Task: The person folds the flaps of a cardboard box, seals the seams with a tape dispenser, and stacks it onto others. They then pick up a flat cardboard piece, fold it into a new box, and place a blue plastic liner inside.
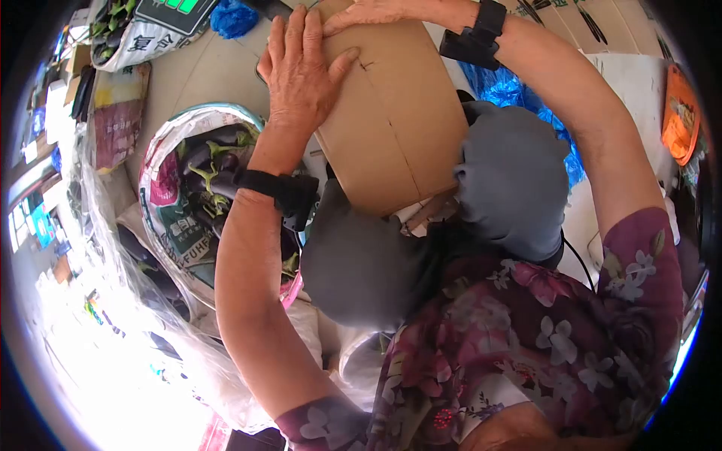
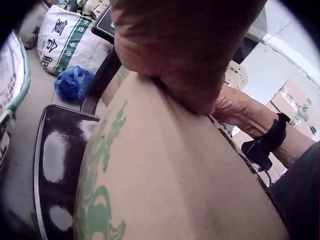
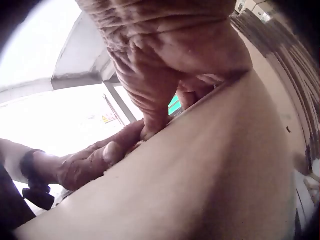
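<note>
A brown cardboard box (image 1: 398, 128) stands between the person's knees, with a thin dark line running along its upper face. Green printing marks the box's side in the left wrist view. My left hand (image 1: 301, 79) lies flat near its far left edge, fingers straight and thumb spread. At the far end my right hand (image 1: 383, 13) rests on the box, its thumb stretched toward the left hand; the head view cuts off part of it. In the right wrist view, the right hand (image 3: 170, 65) leans over the box edge, close to the left hand (image 3: 95, 162).
An open sack of eggplants (image 1: 214, 161) stands left of the box. Beyond are a scale with a green display (image 1: 177, 7), a white printed sack (image 2: 67, 40) and a blue plastic bag (image 1: 233, 19). A glossy black panel (image 2: 62, 170) stands close beside the box. Blue plastic (image 1: 504, 86) lies right.
</note>
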{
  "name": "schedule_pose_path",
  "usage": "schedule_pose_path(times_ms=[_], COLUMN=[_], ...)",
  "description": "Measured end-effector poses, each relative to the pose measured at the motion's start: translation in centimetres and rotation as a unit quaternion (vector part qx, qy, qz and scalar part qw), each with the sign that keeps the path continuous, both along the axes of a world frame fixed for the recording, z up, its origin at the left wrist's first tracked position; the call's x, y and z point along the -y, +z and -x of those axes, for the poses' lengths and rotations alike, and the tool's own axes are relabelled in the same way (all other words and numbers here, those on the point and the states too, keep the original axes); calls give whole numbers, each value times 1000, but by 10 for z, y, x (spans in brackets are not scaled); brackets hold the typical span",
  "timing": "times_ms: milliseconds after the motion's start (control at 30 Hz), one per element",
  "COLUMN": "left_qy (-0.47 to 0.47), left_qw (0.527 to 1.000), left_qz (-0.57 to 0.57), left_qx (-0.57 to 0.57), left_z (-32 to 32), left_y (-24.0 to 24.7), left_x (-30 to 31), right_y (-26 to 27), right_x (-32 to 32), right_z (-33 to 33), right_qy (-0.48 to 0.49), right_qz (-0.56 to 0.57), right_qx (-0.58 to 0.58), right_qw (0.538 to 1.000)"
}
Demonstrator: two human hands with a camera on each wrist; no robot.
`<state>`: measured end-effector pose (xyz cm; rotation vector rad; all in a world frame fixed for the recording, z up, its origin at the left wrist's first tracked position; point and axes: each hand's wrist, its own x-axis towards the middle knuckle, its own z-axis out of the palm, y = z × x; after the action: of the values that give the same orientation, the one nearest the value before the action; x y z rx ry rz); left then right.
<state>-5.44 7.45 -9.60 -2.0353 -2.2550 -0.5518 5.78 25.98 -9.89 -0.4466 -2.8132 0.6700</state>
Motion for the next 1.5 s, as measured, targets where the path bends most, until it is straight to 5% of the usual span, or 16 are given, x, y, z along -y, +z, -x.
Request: schedule_pose_path(times_ms=[100,167,300,367,400,467,533,567,600,767,867,1100,1233,1300,1500], left_qy=[5,-23,-22,2,15,18,35,27,29,19,12,16,14,13,14], left_qw=[1000,998,999,997,996,996,996,996,996,998,998,998,999,999,999], left_qz=[5,-35,-29,14,15,20,25,22,19,6,4,6,9,9,6], left_qx=[-8,-35,-21,-75,-83,-84,-84,-82,-81,-68,-69,-57,-45,-36,-43], left_z=[-9,-12,-22,-20,-20,-20,-22,-23,-23,-23,-21,-20,-21,-22,-17], left_y=[9,6,9,9,8,7,7,8,9,9,7,9,11,12,9], left_x=[-2,-14,-36,-36,-36,-40,-44,-45,-45,-45,-45,-46,-45,-45,-43], right_y=[-6,-22,16,12,19,-25,-5,-42,-58,-143,-166,-181,-170,-157,-154], right_x=[-3,-9,-14,-30,-34,-79,-72,-83,-78,-8,12,22,26,43,60], right_z=[12,10,-25,-50,-76,-128,-211,-260,-299,-405,-383,-305,-290,-294,-310], right_qy=[-2,22,6,-7,-42,-27,-139,-122,-143,-327,-381,-455,-365,-187,-199], right_qz=[26,22,82,98,139,51,86,73,-21,164,194,36,65,138,307], right_qx=[68,-28,17,-64,-71,-54,138,115,225,117,141,79,90,137,87], right_qw=[997,999,996,993,987,997,977,983,963,924,893,886,925,963,927])
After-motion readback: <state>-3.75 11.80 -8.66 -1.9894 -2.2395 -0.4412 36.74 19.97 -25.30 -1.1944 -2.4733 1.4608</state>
